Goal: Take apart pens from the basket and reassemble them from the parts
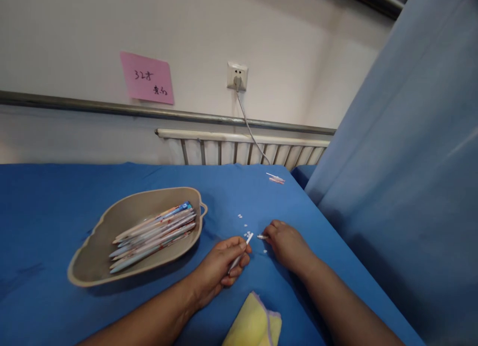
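Note:
My left hand (pixel 227 261) is closed around a slim white pen-like tube (pixel 249 238), whose end sticks out past the thumb. Close by on the right, my right hand (pixel 287 244) pinches a small silvery piece (pixel 262 236) just above the blue sheet. The two hands are apart, and so are the things in them. Several tiny white bits (pixel 247 234) lie scattered on the sheet around the fingertips. To the left, a grey-brown basin (pixel 87 264) holds a bundle of pens (pixel 157 239) with pale and blue tips.
A folded yellow cloth (pixel 254 323) lies between my forearms. Some thin white and pinkish sticks (pixel 276 179) rest near the sheet's far right corner. Behind the blue-covered surface (pixel 227 191) runs a white railing (pixel 239 137). A blue curtain (pixel 411 186) hangs on the right.

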### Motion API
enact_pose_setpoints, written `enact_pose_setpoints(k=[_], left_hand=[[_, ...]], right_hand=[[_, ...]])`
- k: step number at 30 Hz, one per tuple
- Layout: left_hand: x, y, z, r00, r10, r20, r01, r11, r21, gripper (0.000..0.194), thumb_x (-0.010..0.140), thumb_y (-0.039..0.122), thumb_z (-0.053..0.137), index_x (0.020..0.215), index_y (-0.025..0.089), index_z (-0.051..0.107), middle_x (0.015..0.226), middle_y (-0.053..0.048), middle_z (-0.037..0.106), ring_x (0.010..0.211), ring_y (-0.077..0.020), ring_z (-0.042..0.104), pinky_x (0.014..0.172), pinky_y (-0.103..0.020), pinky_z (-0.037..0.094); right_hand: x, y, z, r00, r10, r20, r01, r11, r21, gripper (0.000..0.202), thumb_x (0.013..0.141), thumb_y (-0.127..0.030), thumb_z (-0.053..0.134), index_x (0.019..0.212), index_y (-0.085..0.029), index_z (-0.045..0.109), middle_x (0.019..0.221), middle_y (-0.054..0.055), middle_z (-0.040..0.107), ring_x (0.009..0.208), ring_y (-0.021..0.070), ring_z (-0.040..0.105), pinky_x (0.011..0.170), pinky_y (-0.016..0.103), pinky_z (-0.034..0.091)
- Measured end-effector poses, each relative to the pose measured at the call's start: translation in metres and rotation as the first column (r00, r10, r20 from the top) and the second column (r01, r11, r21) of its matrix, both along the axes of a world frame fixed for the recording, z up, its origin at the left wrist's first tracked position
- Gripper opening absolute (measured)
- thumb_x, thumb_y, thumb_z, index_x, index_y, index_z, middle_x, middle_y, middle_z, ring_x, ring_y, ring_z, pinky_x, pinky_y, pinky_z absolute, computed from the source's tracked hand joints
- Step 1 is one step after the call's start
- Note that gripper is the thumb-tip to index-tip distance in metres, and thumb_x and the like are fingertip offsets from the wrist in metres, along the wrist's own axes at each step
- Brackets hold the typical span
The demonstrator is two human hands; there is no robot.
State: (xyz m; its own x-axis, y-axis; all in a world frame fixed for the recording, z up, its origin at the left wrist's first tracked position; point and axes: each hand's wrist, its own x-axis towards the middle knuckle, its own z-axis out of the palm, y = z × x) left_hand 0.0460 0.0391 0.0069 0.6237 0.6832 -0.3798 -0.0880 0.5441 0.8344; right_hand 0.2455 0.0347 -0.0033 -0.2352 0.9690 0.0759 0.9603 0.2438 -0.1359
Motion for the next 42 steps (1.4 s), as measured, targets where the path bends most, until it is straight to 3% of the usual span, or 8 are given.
enact_pose_setpoints(k=[6,11,13,17,19,22,27,42], left_hand=[[0.000,-0.001,0.001,1.000,0.003,-0.020,-0.002,1.000,0.024,0.025,0.080,0.040,0.059,0.083,0.017,0.051,0.059,0.006,0.045,0.040,-0.0017,0.023,0.035,-0.015,0.007],[0.001,-0.002,0.001,1.000,0.014,-0.028,-0.013,0.999,0.031,0.026,0.078,0.041,0.060,0.082,0.017,0.051,0.059,0.006,0.045,0.039,-0.0019,0.024,0.035,-0.015,0.007],[0.002,-0.003,0.000,1.000,0.014,-0.026,-0.013,0.999,0.036,0.027,0.078,0.042,0.060,0.082,0.017,0.051,0.059,0.006,0.045,0.039,-0.0018,0.024,0.034,-0.015,0.007],[0.003,-0.004,-0.003,1.000,-0.001,-0.026,0.002,0.998,0.059,0.026,0.078,0.041,0.059,0.082,0.017,0.050,0.058,0.006,0.046,0.038,-0.0016,0.024,0.034,-0.015,0.006],[0.003,-0.004,-0.004,1.000,-0.008,-0.025,0.010,0.997,0.074,0.025,0.078,0.040,0.058,0.082,0.017,0.050,0.058,0.006,0.047,0.037,-0.0016,0.023,0.033,-0.015,0.007],[0.003,-0.004,-0.004,0.999,-0.018,-0.041,0.022,0.996,0.085,0.025,0.077,0.040,0.058,0.082,0.017,0.050,0.057,0.007,0.047,0.036,-0.0019,0.025,0.033,-0.015,0.008],[0.004,-0.006,-0.003,0.997,-0.047,-0.060,0.054,0.992,0.111,0.024,0.078,0.040,0.057,0.082,0.017,0.050,0.056,0.007,0.047,0.036,-0.0025,0.026,0.033,-0.015,0.009],[0.002,-0.008,0.006,0.995,-0.073,-0.062,0.080,0.990,0.118,0.038,0.080,0.051,0.045,0.090,0.016,0.055,0.059,0.003,0.051,0.040,-0.0047,0.032,0.035,-0.016,0.014]], right_hand=[[0.001,0.001,-0.001,0.999,-0.018,-0.042,0.020,0.999,0.040,0.027,0.093,-0.022,0.036,0.100,-0.016,0.061,0.093,0.011,0.066,0.087,0.0224,0.059,0.076,0.030,0.040],[0.009,0.008,-0.013,0.898,-0.049,-0.438,0.092,0.993,0.078,0.029,0.086,-0.022,0.045,0.111,-0.014,0.058,0.094,0.012,0.067,0.085,0.0217,0.062,0.077,0.032,0.043],[0.009,0.011,-0.017,0.681,-0.079,-0.728,0.158,0.987,0.041,0.030,0.082,-0.026,0.051,0.110,-0.016,0.057,0.083,0.006,0.067,0.072,0.0187,0.061,0.069,0.031,0.045],[0.002,0.009,-0.013,-0.004,-0.143,-0.990,0.084,0.986,-0.143,0.032,0.074,-0.034,0.065,0.099,-0.017,0.058,0.074,0.001,0.063,0.056,0.0119,0.056,0.055,0.025,0.044],[-0.003,0.005,-0.008,-0.180,-0.184,-0.966,0.015,0.982,-0.190,0.031,0.070,-0.033,0.070,0.095,-0.016,0.059,0.076,0.001,0.064,0.057,0.0100,0.055,0.054,0.023,0.043],[-0.010,-0.001,-0.001,-0.295,-0.195,-0.935,-0.020,0.980,-0.198,0.027,0.070,-0.031,0.073,0.090,-0.017,0.061,0.077,0.000,0.064,0.060,0.0093,0.056,0.057,0.022,0.044],[-0.016,-0.006,0.000,-0.327,-0.187,-0.926,-0.047,0.982,-0.182,0.027,0.070,-0.031,0.073,0.090,-0.018,0.061,0.079,0.001,0.065,0.062,0.0099,0.056,0.058,0.022,0.045],[-0.025,-0.017,0.003,-0.028,-0.150,-0.988,-0.245,0.960,-0.139,0.027,0.070,-0.037,0.073,0.080,-0.019,0.057,0.070,0.000,0.062,0.061,0.0119,0.058,0.060,0.026,0.046]])
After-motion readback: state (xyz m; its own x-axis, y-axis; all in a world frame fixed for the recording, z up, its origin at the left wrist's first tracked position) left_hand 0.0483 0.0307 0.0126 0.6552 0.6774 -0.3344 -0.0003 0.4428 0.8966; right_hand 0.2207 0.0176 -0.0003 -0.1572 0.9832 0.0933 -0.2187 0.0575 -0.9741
